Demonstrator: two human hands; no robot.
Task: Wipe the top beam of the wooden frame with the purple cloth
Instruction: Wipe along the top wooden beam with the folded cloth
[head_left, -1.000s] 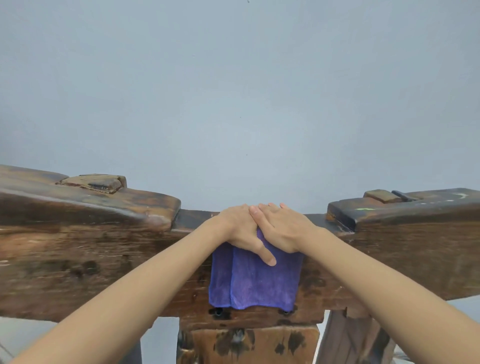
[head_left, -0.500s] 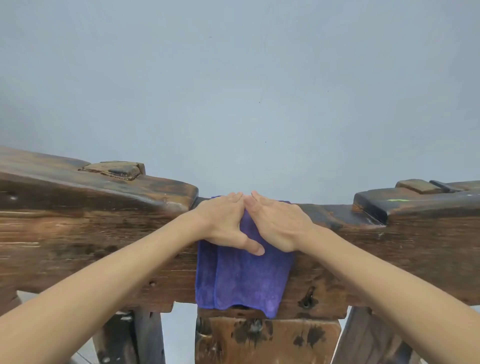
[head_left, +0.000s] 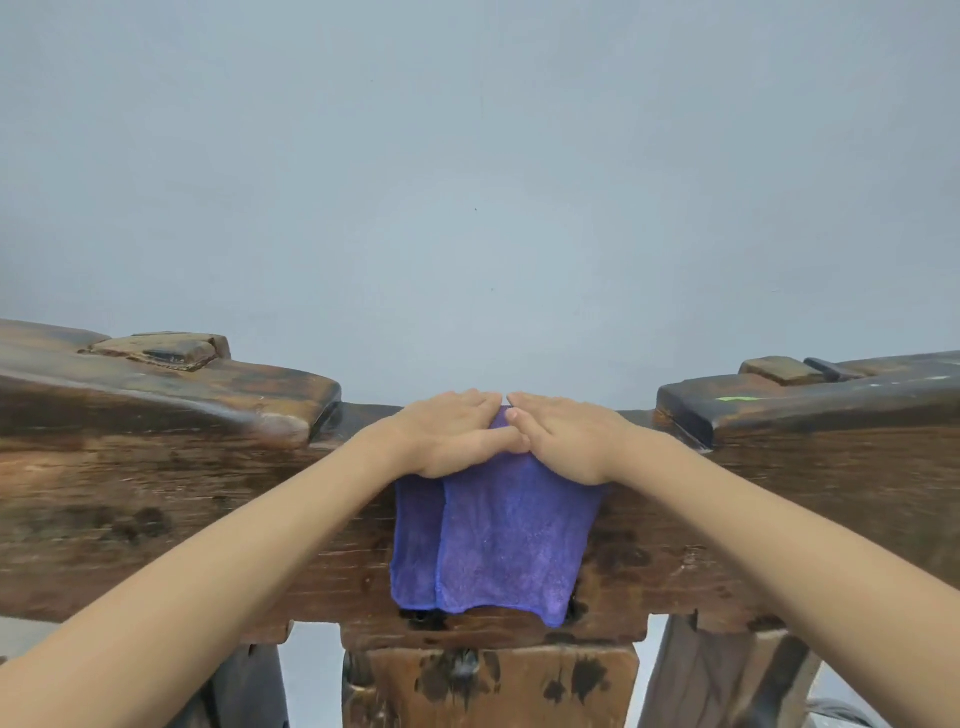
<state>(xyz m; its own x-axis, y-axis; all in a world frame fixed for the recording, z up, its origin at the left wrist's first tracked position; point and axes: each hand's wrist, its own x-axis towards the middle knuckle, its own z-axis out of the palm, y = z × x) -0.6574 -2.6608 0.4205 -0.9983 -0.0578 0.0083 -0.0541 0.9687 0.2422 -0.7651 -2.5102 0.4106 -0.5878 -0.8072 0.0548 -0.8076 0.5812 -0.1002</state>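
A dark wooden frame's top beam (head_left: 156, 467) carries the purple cloth (head_left: 493, 540), draped over its lowered middle, shifted slightly rightward in the past second. Left hand (head_left: 447, 434) and right hand (head_left: 566, 436) press flat, fingertips together; wiping appears underway.

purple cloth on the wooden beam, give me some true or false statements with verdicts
1. Both hands press on the purple cloth. True.
2. The cloth lies bunched on the floor. False: it drapes over the top beam, hanging down the front face.
3. The left hand and right hand touch at the fingertips. True.
4. The cloth covers the raised wooden block on the right. False: it sits in the lower middle section.
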